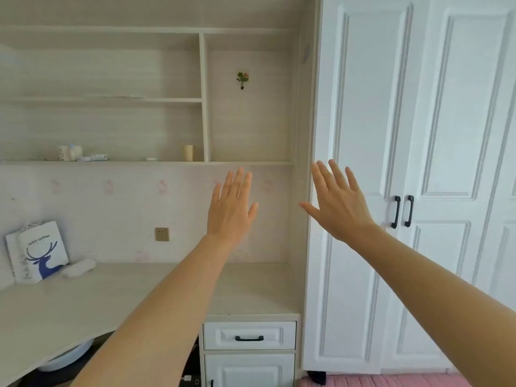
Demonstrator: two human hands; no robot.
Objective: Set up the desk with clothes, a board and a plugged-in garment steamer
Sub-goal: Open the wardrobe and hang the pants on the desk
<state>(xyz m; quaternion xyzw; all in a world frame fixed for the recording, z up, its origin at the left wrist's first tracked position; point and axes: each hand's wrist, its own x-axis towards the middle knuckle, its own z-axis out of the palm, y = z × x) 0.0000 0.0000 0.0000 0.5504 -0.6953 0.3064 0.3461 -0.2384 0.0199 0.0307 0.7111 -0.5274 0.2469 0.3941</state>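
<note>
Two hands, the left hand (231, 208) and the right hand (340, 208), are raised with fingers straight and spread wide, holding nothing, with one desk (139, 291) below them, one wall socket (162, 234) lower-left of the left hand, and two black wardrobe handles (396, 212) just right of the right hand.

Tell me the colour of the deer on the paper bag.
Dark blue, on the white paper bag, seen from the head view.

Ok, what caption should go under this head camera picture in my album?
Open left hand and right hand raised before a desk, socket and shut wardrobe.
</note>
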